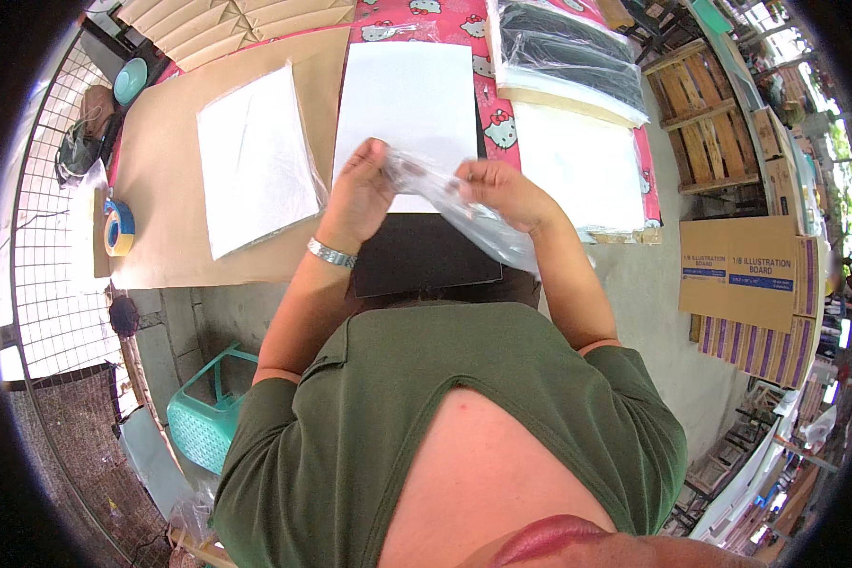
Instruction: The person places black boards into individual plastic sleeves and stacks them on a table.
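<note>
Between my hands stretches a clear plastic bag (490, 234), its loose end hanging past my right wrist. My left hand (362, 189), with a metal watch on the wrist, is closed on one end of it. Pinching the plastic farther right is my right hand (513, 194). Both hands are above a white board (407, 90) on the table. A black board (426, 254) shows below the white one, at the table's near edge. To the left, a plastic-wrapped white sheet stack (258, 166) lies on brown cardboard (156, 189).
Plastic-wrapped black sheets (568, 57) and white boards (577, 166) lie at the right on a pink patterned cover (502, 133). A tape roll (118, 230) sits at the left edge. Cardboard boxes (738, 251) stand at the right; a green plastic chair (204, 417) is lower left.
</note>
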{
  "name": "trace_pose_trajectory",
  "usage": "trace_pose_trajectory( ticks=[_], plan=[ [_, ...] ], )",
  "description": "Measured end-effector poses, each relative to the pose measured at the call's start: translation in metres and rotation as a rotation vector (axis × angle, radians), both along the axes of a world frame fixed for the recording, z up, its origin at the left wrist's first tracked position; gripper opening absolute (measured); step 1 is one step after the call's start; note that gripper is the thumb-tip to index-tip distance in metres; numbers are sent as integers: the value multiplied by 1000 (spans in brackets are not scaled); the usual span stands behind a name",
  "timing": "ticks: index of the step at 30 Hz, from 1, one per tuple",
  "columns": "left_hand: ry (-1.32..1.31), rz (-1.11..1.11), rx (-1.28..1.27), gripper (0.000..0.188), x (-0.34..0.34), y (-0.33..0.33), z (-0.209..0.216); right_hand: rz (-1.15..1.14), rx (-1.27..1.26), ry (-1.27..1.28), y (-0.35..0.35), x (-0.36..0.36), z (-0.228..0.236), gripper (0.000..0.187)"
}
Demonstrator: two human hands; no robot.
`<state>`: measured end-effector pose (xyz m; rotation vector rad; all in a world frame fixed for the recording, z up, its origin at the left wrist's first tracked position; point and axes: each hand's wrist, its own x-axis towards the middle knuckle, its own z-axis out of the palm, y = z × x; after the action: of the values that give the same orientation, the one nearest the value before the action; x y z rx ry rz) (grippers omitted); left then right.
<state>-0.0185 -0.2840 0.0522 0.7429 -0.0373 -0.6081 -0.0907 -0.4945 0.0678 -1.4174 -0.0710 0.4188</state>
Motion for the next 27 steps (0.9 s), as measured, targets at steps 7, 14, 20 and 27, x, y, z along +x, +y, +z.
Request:
trace_pose_trajectory(
  ticks=[7,14,20,27],
  plan=[
    [-823,-50,1094,18,15,24,-51,-101,-261,-76,-23,8,-35,33],
    [-851,-82,1018,25,-27,39,-87,-96,-765,-367,-6,-40,-85,41],
    [-943,-348,1257,24,-79,61,-60,-32,-783,-166,15,-92,-58,28],
    [-357,-541,524,28,-85,71,-25,-512,265,122,3,-114,-31,8]
  ],
)
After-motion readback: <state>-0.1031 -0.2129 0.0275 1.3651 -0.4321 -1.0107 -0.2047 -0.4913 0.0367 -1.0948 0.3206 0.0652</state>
